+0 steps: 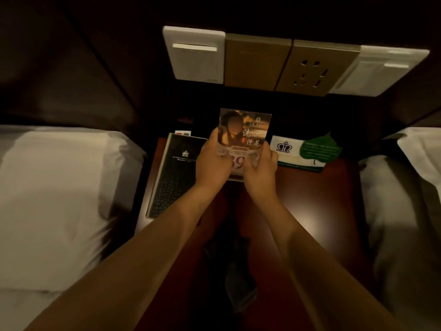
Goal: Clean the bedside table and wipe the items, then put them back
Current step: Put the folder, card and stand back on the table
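Observation:
A printed advert card [248,132] with a photo and a large red number stands upright at the middle back of the dark red bedside table [317,201]. My left hand [212,163] grips its lower left edge and my right hand [260,166] grips its lower right edge. A black book-like folder [174,177] with a small crest lies flat on the table's left side. A white card [291,151] with a crest and a green leaf-shaped card [319,149] sit at the back right. The advert card's base is hidden by my hands.
White pillows flank the table, one on the left bed [55,194] and one on the right bed [403,194]. On the dark wall behind are white switch plates [195,56] and a tan socket panel [310,68]. A small card [183,133] peeks out behind the folder.

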Tool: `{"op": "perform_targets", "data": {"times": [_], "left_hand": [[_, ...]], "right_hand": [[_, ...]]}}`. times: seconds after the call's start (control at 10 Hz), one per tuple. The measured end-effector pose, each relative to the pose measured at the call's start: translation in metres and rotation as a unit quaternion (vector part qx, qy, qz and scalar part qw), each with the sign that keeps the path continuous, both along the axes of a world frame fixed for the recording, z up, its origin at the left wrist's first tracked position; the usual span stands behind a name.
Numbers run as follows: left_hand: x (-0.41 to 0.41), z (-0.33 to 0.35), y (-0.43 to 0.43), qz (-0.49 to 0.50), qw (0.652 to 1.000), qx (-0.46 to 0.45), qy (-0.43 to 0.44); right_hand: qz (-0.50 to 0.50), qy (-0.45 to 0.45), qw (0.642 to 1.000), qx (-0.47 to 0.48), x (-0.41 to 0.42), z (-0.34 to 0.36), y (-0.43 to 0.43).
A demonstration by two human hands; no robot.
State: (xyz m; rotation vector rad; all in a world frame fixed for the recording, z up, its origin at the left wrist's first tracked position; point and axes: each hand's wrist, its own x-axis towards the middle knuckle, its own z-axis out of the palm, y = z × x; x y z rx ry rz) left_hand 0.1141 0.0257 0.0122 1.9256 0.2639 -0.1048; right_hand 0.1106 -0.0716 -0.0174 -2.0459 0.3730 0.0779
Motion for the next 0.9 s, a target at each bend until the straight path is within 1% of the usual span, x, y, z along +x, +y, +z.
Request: {"op": "perform_targets", "data": {"times": [0.1, 0.2, 0.4, 0.6, 0.7, 0.9], "left_hand": [[0.013, -0.015, -0.006, 0.001, 1.000, 0.001, -0.001], [0.025, -0.031, -0.008, 0.011, 1.000, -0.013, -0.017], [0.036, -0.052, -0.004, 0.027, 0.997, -0.033, -0.065], [0.035, -0.076, 0.000, 0.005, 0.998, -0.030, -0.052], [0.036, -0.078, -0.001, 0.002, 0.999, -0.020, -0.034], [0.035, -0.069, -0.001, -0.001, 0.999, -0.015, -0.039]], "right_hand": [[0.006, -0.005, 1.000, 0.006, 0.009, -0.013, -0.007], [0.024, -0.025, 0.999, -0.009, 0.019, -0.024, -0.008], [0.036, -0.079, 0.996, -0.023, 0.028, -0.044, -0.002], [0.032, -0.089, 0.995, -0.020, 0.034, -0.056, 0.002], [0.033, -0.084, 0.996, -0.019, 0.034, -0.056, 0.002], [0.030, -0.093, 0.995, -0.024, 0.031, -0.047, -0.002]]}}
